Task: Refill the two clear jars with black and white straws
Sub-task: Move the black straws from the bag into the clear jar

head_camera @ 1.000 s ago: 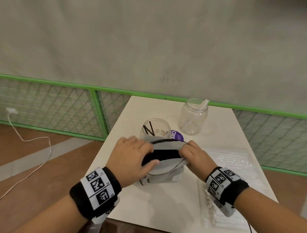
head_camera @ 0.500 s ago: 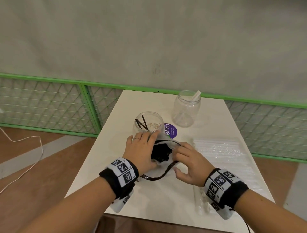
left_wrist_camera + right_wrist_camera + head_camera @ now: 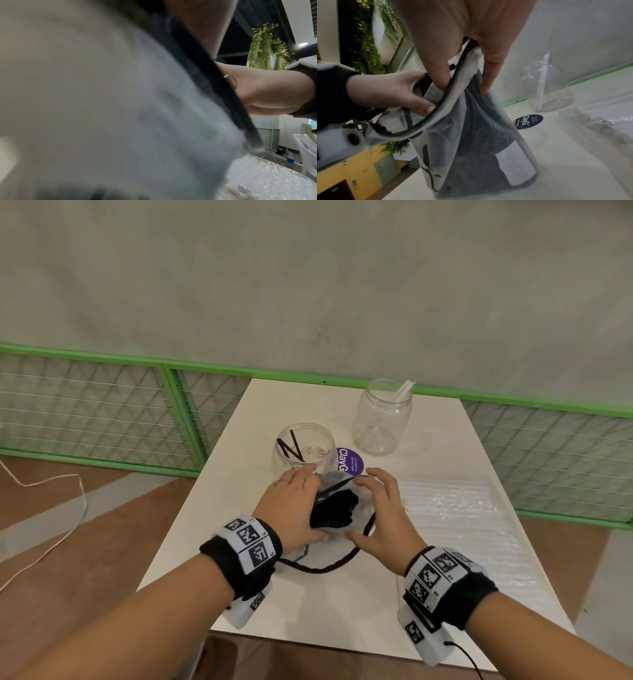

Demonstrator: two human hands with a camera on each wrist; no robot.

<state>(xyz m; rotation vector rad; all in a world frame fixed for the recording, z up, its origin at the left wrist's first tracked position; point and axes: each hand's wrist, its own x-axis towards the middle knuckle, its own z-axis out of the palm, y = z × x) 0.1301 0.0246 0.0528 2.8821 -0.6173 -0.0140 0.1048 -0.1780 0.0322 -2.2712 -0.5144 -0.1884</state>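
While the left hand (image 3: pixel 291 508) grips the bag (image 3: pixel 471 135) rim, the right hand (image 3: pixel 383 515) pinches the opposite edge. Both jars (image 3: pixel 382 419) stand apart behind

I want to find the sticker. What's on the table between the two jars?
A round purple sticker lies on the table between the near jar and the far jar, the bag covering its edge, in the head view.

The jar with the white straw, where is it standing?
In the head view the jar with the white straw stands at the table's far right, behind the purple sticker, apart from both hands.
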